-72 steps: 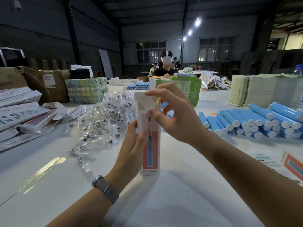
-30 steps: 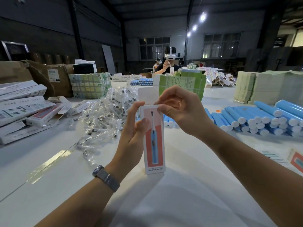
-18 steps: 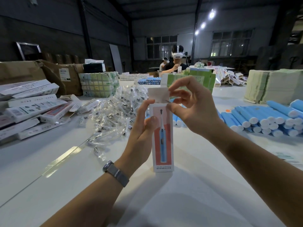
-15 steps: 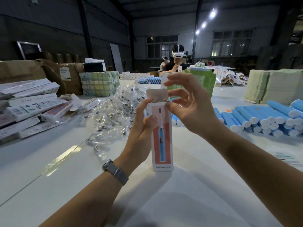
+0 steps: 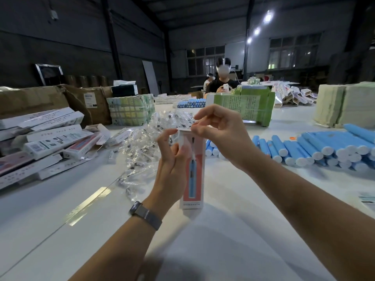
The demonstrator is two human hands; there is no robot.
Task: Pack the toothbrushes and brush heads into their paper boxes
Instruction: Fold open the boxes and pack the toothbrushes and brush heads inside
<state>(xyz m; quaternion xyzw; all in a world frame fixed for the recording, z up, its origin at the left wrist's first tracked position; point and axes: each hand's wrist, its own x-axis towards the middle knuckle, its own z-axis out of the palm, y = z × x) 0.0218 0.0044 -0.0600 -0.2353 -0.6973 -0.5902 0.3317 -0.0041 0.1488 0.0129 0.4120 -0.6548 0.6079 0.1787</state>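
A tall paper box [image 5: 193,175], white with a red panel and a blue toothbrush picture, stands upright on the white table [image 5: 223,230]. My left hand [image 5: 172,165] grips its left side. My right hand [image 5: 219,132] pinches the top flap, which lies folded nearly flat over the box's opening. What is inside the box is hidden. A heap of brush heads in clear plastic bags [image 5: 146,142] lies just behind the left hand. Blue toothbrush handles [image 5: 316,149] are piled to the right.
Packed and flat white boxes [image 5: 46,142] are stacked at the left beside brown cartons [image 5: 40,100]. Green bundles [image 5: 241,106] and pale stacks [image 5: 345,104] stand at the back. Another person [image 5: 222,82] sits across the table. A leaflet [image 5: 367,198] lies at the right edge.
The top flap stood upright earlier; my right hand has now bent it down over the box's opening. My left hand has kept hold of the box's side.
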